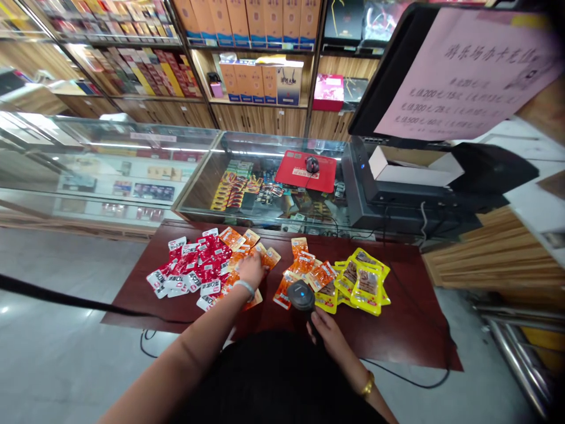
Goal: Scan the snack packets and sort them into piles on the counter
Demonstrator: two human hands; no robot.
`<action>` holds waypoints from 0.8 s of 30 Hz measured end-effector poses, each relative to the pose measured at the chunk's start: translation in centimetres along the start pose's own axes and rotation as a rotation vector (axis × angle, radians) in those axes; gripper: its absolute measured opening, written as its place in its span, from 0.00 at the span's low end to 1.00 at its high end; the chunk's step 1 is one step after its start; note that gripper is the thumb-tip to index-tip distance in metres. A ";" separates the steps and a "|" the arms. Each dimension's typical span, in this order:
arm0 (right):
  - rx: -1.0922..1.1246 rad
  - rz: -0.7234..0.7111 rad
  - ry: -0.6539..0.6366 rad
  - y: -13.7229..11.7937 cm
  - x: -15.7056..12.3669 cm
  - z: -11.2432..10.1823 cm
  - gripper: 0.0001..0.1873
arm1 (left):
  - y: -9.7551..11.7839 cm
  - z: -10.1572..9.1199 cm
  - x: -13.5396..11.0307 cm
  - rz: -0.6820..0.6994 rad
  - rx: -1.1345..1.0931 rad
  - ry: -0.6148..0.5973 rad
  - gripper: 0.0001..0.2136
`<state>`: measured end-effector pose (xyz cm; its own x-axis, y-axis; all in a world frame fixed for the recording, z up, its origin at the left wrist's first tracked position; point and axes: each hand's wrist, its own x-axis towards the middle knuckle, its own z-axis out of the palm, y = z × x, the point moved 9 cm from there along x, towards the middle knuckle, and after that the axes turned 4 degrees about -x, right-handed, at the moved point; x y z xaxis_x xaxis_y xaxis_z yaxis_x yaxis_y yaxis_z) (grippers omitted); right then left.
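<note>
My right hand point(324, 330) is wrapped around the handle of a black barcode scanner point(302, 295), which shows a small blue light on its head. On the brown table, my left hand point(252, 270) reaches into a spread of orange snack packets point(232, 238); its curled fingers pinch one packet, though the fingertips are partly hidden. Left of that hand lies a pile of red-and-white snack packets point(194, 265). A second group of orange packets point(303, 262) sits just beyond the scanner. Yellow snack packets point(367, 285) are heaped to its right, several overlapping.
A glass display counter point(260, 218) borders the table's far side, with a red mouse pad point(289, 168) and a mouse point(312, 164) on top. A checkout terminal point(375, 176) with a pink paper sign point(463, 76) stands at the right. A black cable point(410, 381) loops past the table's right edge.
</note>
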<state>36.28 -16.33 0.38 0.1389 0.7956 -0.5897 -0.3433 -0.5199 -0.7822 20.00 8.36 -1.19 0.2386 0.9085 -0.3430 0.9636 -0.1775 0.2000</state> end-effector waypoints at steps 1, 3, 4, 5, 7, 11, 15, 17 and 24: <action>0.009 0.003 0.007 -0.1 0.0 0.0 0.29 | 0.3 0.3 -0.3 0.017 -0.007 -0.016 0.20; 0.022 0.000 0.022 -0.5 0.2 -0.2 0.29 | 0.7 1.0 -1.0 0.032 -0.051 -0.050 0.19; 0.028 -0.006 0.025 -0.8 0.4 -0.3 0.29 | 0.9 1.3 -1.3 0.033 -0.089 -0.069 0.18; 0.034 -0.015 0.028 -1.2 0.6 -0.3 0.28 | 1.1 1.7 -1.7 0.037 -0.135 -0.087 0.17; 0.042 -0.041 0.023 -2.1 1.2 -0.4 0.27 | 2.0 2.4 -2.4 0.056 -0.235 -0.120 0.15; 0.027 -0.091 -0.014 -3.9 2.4 -0.1 0.25 | 3.8 2.6 -3.4 0.111 -0.374 -0.132 0.15; 0.034 -0.100 -0.038 -4.5 2.5 0.1 0.26 | 4.6 2.4 -3.5 0.155 -0.420 -0.126 0.14; 0.038 -0.109 -0.034 -4.5 2.3 -0.1 0.25 | 4.4 2.9 -3.3 0.131 -0.463 -0.120 0.15; 0.057 -0.064 0.005 -2.8 1.5 -0.5 0.26 | 7.7 7.6 -2.4 0.156 -0.999 -0.343 0.16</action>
<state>37.89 -13.85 1.58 0.1672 0.8248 -0.5401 -0.3860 -0.4493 -0.8057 27.79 1.88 -5.82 0.5222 0.7196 -0.4577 0.4205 0.2496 0.8723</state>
